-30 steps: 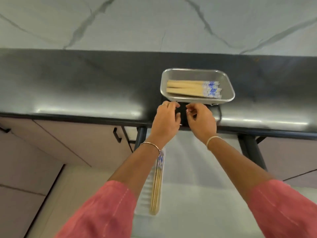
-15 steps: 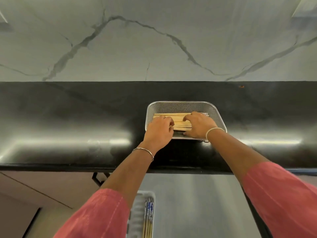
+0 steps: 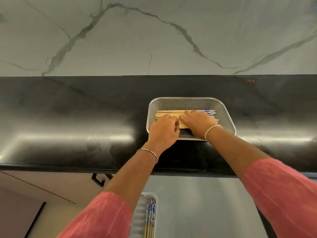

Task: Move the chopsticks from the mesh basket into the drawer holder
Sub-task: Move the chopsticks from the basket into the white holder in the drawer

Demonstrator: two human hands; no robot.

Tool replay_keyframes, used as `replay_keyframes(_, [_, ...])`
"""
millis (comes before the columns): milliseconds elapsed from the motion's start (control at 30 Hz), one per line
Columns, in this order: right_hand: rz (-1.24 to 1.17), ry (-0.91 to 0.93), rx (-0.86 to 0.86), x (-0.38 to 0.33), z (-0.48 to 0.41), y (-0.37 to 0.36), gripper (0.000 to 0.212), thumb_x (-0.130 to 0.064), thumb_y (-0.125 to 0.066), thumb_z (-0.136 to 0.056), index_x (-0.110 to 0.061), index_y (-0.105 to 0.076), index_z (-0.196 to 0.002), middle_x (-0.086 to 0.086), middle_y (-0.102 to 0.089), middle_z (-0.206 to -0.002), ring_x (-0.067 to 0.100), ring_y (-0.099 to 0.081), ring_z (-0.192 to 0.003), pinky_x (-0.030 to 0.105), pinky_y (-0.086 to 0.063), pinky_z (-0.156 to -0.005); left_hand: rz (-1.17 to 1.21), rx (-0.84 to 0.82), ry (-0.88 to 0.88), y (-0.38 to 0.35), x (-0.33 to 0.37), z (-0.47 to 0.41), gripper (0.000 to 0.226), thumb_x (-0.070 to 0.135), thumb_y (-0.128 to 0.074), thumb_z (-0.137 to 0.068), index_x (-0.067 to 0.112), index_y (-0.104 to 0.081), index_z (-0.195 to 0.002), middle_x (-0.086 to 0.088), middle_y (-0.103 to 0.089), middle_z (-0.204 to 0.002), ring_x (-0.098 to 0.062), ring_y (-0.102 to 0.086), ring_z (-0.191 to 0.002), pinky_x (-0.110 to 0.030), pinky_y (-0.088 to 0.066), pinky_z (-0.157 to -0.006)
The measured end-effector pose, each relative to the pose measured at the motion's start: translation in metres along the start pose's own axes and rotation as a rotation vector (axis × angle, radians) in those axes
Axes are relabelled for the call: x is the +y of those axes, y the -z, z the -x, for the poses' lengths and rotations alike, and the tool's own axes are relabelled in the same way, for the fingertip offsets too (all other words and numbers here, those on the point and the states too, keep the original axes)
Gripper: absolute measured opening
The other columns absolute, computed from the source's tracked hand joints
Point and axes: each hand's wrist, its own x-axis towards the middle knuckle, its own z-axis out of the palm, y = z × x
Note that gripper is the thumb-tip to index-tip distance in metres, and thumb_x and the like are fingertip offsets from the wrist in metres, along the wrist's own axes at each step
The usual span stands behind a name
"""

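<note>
From my head view, both my hands are inside the mesh basket (image 3: 226, 117), which sits on the black worktop (image 3: 68, 117) toward its near edge. My left hand (image 3: 163, 129) is curled over the bare ends of the chopsticks (image 3: 169, 114), its fingertips folded under so I cannot tell whether they have pinched any. My right hand (image 3: 197, 123) lies flatter, fingers pressed together over the middle of the bundle, near the blue-and-white patterned ends; I judge it is steadying the pile so a few can be separated. The chopsticks lie side by side across the basket, pale slim wooden rods. The basket is a shallow rounded rectangle of fine steel mesh with a shiny rim. The worktop is glossy stone; behind it rises a grey-veined marble wall (image 3: 154, 40). Below the worktop's near edge, the white ribbed holder (image 3: 139, 217) in the open drawer already carries a few chopsticks, lying lengthwise.
</note>
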Motion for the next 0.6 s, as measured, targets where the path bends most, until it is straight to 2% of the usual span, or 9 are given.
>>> replay_keyframes(100, [0.057,0.037,0.025,0.000,-0.005,-0.003,0.035,-0.011,-0.054,-0.090,-0.011,-0.041,-0.122,0.012,-0.052,-0.116,0.028,-0.061,-0.100,0.037,-0.053,-0.073,-0.004,-0.011,0.004,0.000,-0.002,0.000,0.015,0.028,-0.055,-0.089,0.020,-0.065,-0.098,0.003,-0.063,-0.096,-0.016,-0.058,-0.089,-0.033,-0.049,-0.075])
replay_keyframes(233, [0.116,0.094,0.059,0.002,-0.008,-0.007,0.022,-0.010,-0.040,-0.096,-0.008,-0.041,-0.118,0.011,-0.054,-0.113,0.028,-0.063,-0.095,0.034,-0.049,-0.068,0.017,-0.021,0.022,0.000,-0.004,0.000,0.014,0.027,-0.056,-0.089,0.020,-0.065,-0.096,0.004,-0.062,-0.095,-0.015,-0.058,-0.088,-0.034,-0.050,-0.074])
replay_keyframes(367, [0.084,0.115,0.064,0.007,-0.007,-0.010,0.023,-0.011,-0.038,-0.096,-0.008,-0.040,-0.119,0.013,-0.054,-0.115,0.028,-0.062,-0.095,0.035,-0.054,-0.073,0.032,-0.024,0.040,0.000,-0.003,-0.001,0.015,0.028,-0.057,-0.088,0.020,-0.065,-0.099,0.003,-0.062,-0.098,-0.015,-0.058,-0.092,-0.037,-0.052,-0.078])
replay_keyframes(600, [0.103,0.102,0.109,0.007,-0.008,-0.015,0.018,-0.012,-0.038,-0.096,-0.008,-0.042,-0.114,0.011,-0.056,-0.107,0.027,-0.063,-0.088,0.034,-0.050,-0.065,0.022,-0.012,0.043,-0.001,-0.004,-0.004,0.020,0.029,-0.059,-0.088,0.019,-0.064,-0.105,0.001,-0.063,-0.103,-0.017,-0.056,-0.098,-0.038,-0.051,-0.082])
